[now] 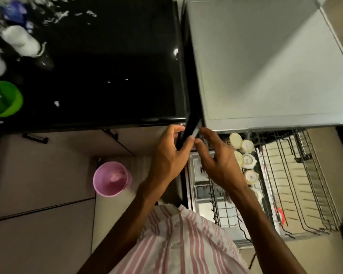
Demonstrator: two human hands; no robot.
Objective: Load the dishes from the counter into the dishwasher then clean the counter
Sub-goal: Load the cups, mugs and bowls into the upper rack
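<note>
At the counter's front right corner: both hands are meeting on a thin dark flat object (187, 133), standing on edge between the black counter (107, 66) and the dishwasher (265, 62); what the object is cannot be told.
Hidden or unclear: the object's lower end is lying behind the left hand's fingers, and its upper end is merging with the dark gap beside the counter edge. Items at the counter's back left corner are blurring into white and blue shapes; a white cup-like shape (21, 41) and a green bowl (3, 98) at the left edge are being cut off by the frame.
Left hand (169, 153): it is reaching up from the lower middle, fingers curling round the object's left side and thumb pressing near its edge, gripping it.
Right hand (219, 157): it is coming in from the lower right, thumb and forefinger closing toward the object's right edge, the other fingers spreading loosely; whether it is actually pinching cannot be told.
Dishwasher rack (297, 184): it is standing pulled out below the grey top, holding several small round cream dishes (247, 161) along its left side.
Floor: a pink bucket (112, 178) is sitting below the counter's front edge.
</note>
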